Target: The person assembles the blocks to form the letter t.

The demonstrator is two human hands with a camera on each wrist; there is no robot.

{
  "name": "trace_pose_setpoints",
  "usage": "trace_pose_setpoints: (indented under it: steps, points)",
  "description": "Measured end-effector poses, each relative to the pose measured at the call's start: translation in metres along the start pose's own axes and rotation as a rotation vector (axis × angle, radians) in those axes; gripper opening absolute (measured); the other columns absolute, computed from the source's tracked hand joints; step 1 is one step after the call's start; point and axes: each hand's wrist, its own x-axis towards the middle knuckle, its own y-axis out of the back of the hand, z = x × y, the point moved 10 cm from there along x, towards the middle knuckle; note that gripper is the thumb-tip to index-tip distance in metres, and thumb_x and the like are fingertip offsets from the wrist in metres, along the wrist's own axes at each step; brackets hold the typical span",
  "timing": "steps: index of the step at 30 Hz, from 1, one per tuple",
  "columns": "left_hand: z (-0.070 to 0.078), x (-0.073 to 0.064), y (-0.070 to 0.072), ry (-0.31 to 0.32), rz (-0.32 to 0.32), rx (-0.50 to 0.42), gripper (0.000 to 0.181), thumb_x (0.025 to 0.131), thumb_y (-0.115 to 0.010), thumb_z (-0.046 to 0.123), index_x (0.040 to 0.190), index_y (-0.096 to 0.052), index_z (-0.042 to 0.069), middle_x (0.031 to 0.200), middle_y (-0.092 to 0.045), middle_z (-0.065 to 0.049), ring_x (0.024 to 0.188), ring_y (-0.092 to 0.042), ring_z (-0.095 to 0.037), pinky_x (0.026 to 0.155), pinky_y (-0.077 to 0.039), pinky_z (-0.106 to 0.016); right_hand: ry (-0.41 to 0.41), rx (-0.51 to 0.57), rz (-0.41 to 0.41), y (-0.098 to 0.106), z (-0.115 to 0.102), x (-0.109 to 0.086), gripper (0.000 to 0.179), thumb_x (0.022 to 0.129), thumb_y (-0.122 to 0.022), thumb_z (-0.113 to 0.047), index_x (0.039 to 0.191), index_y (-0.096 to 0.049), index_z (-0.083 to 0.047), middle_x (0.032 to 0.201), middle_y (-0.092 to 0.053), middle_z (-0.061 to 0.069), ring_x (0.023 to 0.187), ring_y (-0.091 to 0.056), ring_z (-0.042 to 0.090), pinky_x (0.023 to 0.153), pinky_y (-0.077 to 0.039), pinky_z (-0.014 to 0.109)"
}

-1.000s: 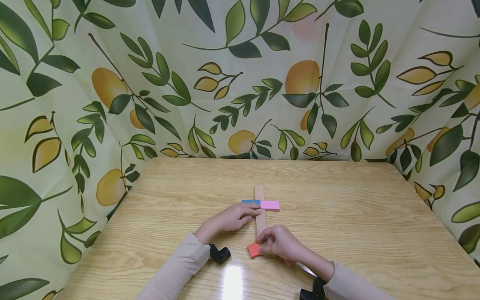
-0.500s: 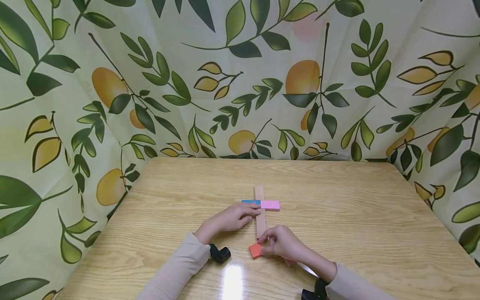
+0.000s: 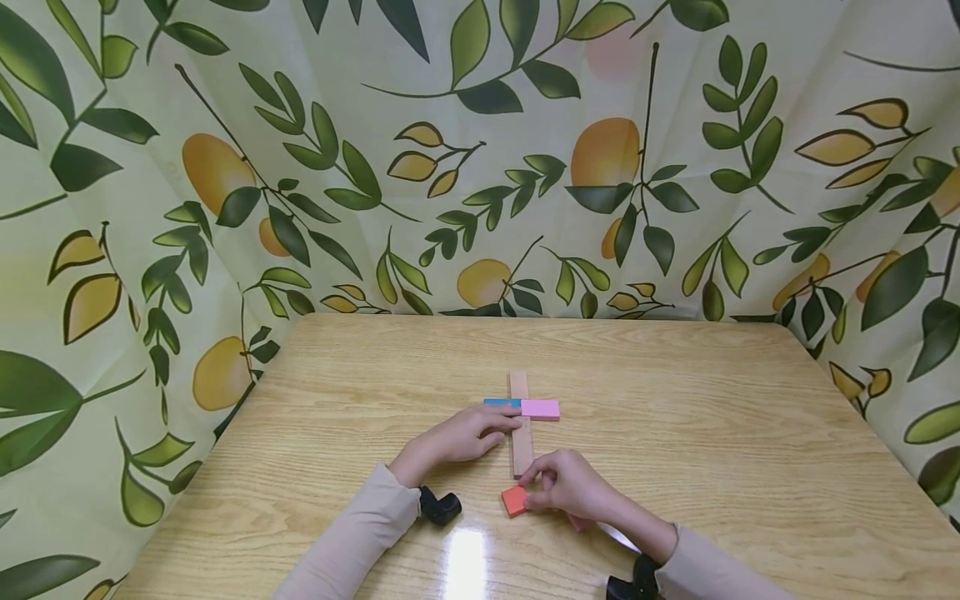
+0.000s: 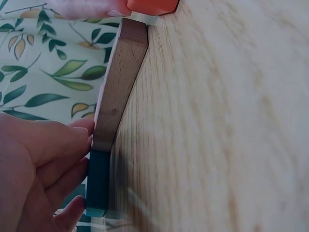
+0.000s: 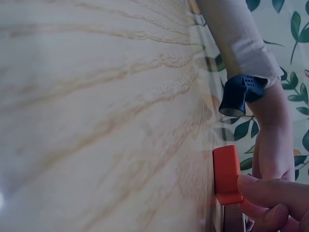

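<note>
In the head view, flat blocks lie as a cross: a far wooden block (image 3: 518, 384), a near wooden block (image 3: 522, 450), a blue block (image 3: 501, 402) and a pink block (image 3: 541, 409). My left hand (image 3: 465, 433) rests over the centre with extended fingers, partly covering the blue block. In the left wrist view, its fingertips touch the side by the wood and blue joint. My right hand (image 3: 573, 487) pinches an orange-red block (image 3: 513, 501) between thumb and fingers. That block sits slightly turned, just short of the near wooden block's end.
Another pinkish-red block (image 3: 580, 522) shows partly from beneath my right hand. Black wrist cameras (image 3: 441, 507) sit at both cuffs. Behind the wooden table (image 3: 712, 433) hangs a leaf-patterned cloth (image 3: 480, 167).
My right hand has slid the orange-red block a little to the right. More of the near wooden block's end now shows. My left hand has stayed in place.
</note>
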Motion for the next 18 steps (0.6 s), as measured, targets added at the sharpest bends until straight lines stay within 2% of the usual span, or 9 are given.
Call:
trace_pose_setpoints:
  steps: [8,18]
  points:
    - [-0.0010,0.0002,0.0000,0.005,0.001,-0.016,0.036,0.099,-0.049,0.011,0.134,-0.058,0.009,0.151,-0.047,-0.007,0.143,-0.040,-0.024,0.119,-0.034,-0.042,-0.001,0.021,-0.007,0.0013,0.0007,-0.0011,0.018,0.075,-0.079,-0.009,0.091,-0.074,-0.001,0.052,-0.054,-0.003,0.031,-0.036,-0.008,0.038,-0.027,0.010]
    - [-0.0010,0.0003,-0.0007,0.005,0.004,-0.001,0.036,0.099,-0.049,0.012,0.134,-0.058,0.009,0.150,-0.047,-0.007,0.143,-0.042,-0.024,0.119,-0.034,-0.041,-0.002,0.016,-0.009,0.0017,0.0014,-0.0017,0.018,0.075,-0.078,-0.008,0.091,-0.074,0.000,0.052,-0.053,-0.005,0.033,-0.037,-0.007,0.038,-0.027,0.010]
